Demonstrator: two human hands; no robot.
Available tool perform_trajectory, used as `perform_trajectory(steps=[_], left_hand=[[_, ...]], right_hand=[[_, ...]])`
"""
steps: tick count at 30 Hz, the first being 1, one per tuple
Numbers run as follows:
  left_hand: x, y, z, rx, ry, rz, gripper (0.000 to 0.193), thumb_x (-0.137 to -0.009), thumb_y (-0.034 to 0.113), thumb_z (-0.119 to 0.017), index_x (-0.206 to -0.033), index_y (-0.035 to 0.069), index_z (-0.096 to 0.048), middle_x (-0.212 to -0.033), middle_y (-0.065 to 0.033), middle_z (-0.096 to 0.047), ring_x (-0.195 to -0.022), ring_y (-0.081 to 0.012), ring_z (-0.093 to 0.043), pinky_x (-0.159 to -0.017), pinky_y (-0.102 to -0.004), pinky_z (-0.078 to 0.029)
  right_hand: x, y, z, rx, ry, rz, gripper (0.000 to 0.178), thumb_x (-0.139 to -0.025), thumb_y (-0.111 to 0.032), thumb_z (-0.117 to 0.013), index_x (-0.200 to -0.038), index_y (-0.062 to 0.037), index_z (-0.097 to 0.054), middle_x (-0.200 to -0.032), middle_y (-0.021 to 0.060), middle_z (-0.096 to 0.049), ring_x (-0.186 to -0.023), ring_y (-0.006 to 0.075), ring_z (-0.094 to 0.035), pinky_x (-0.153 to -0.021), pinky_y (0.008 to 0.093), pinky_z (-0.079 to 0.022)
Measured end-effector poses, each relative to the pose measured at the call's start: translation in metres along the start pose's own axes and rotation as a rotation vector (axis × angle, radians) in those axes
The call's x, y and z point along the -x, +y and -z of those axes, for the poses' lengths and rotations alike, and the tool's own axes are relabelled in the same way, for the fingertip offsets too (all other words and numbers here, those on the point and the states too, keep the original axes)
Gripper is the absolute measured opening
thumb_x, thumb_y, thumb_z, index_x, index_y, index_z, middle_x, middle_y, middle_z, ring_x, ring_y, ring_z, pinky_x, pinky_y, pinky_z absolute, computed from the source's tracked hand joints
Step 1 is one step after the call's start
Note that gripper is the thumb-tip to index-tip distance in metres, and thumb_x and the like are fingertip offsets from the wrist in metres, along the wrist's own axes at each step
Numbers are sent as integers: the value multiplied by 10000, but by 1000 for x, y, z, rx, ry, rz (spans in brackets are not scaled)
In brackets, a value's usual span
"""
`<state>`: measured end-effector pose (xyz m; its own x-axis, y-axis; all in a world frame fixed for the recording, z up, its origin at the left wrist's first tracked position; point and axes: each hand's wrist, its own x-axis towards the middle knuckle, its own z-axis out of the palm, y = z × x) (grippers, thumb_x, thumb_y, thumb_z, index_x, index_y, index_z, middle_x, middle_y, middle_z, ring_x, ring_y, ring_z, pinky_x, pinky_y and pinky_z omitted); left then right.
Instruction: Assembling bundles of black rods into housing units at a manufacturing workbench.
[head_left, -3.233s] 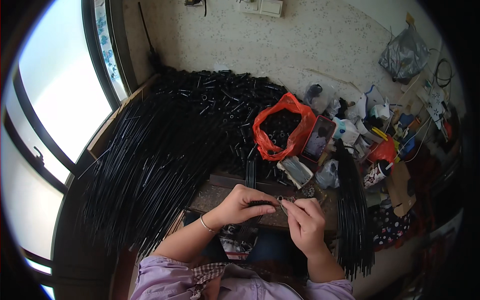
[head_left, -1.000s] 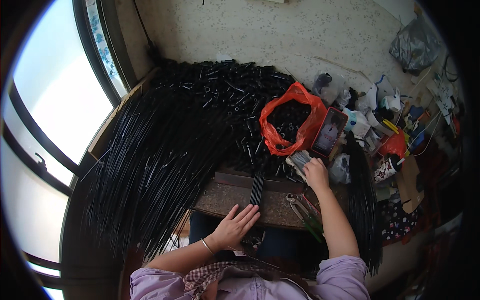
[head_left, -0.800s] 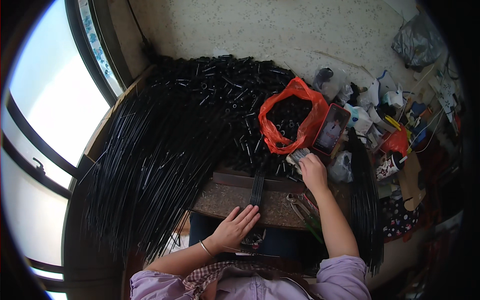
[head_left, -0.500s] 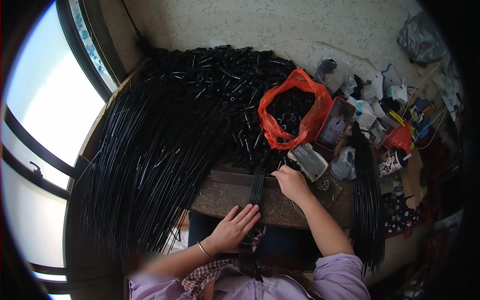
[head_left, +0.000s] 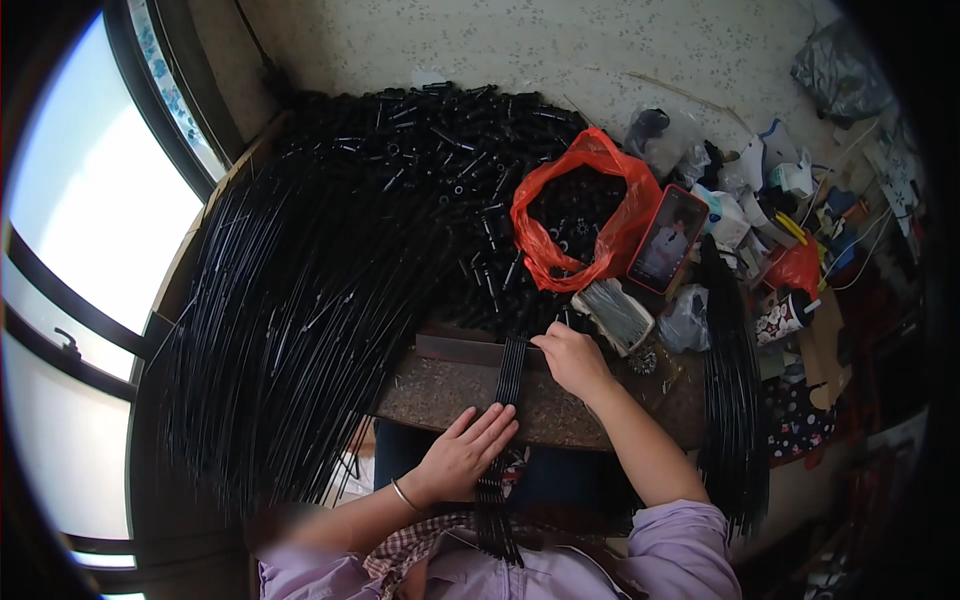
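A flat row of thin black rods (head_left: 512,370) lies across the work board, running from the dark strip down over its front edge toward my lap. My left hand (head_left: 468,447) rests on these rods with its fingers stretched out, pressing them at the board's edge. Just right of the rods' far ends is my right hand (head_left: 575,360), its fingers pinched together. What they hold is too small and hidden to make out. The dark strip (head_left: 460,347) stands along the back of the board (head_left: 440,390). Beyond it lies a heap of short black tubular parts (head_left: 440,170).
A large sheaf of black rods (head_left: 270,330) spreads at the left; another bundle (head_left: 732,400) hangs at the right. A red plastic bag (head_left: 530,245) holds small black parts. Beside it are a phone (head_left: 668,240), a packet of thin pins (head_left: 618,315) and a patterned cup (head_left: 783,318).
The whole view has shifted slightly. My left hand stays flat on the rods, and my right hand stays pinched near their far ends with barely any movement.
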<state>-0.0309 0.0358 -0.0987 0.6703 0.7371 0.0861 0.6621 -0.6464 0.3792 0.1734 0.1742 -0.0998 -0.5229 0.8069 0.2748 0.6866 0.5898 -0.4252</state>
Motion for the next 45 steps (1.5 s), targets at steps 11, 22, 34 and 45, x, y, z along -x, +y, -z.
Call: perform_trajectory(steps=[11, 22, 34, 45], left_hand=[[3, -1, 0, -19, -27, 0, 780, -689, 236, -550, -1366, -11, -252, -1441, -175, -224, -1346, -284, -207, -1076, -417, -164], [2, -4, -1, -34, -64, -20, 821, -675, 268, -578, -1381, 19, -240, -1450, -157, -212, -1351, -273, -198, -1077, -409, -166], [2, -4, 0, -13, -28, -20, 776, -690, 217, -540, -1380, 25, -243, -1446, -160, -220, -1346, -284, -209, -1076, -410, -172], [5, 4, -4, -56, 3, -11, 745, -689, 150, -509, -1370, 0, -247, -1440, -180, -219, -1343, -294, -211, -1072, -417, -187]], right_hand=[[-10, 5, 15, 202, 190, 196, 143, -704, -101, -662, -836, -62, -624, -796, 57, -562, -782, 252, -554, -688, 353, -462], [21, 12, 24, -37, 27, 53, 156, -744, -33, -587, -880, -81, -648, -784, 68, -557, -667, 278, -590, -595, 378, -472], [10, 9, 8, -100, 68, -26, 117, -782, -58, -582, -877, -65, -650, -794, 92, -574, -713, 299, -593, -620, 372, -478], [4, 56, 49, 215, 279, -317, 123, -733, -130, -658, -780, -17, -642, -780, 104, -560, -697, 298, -583, -639, 383, -481]])
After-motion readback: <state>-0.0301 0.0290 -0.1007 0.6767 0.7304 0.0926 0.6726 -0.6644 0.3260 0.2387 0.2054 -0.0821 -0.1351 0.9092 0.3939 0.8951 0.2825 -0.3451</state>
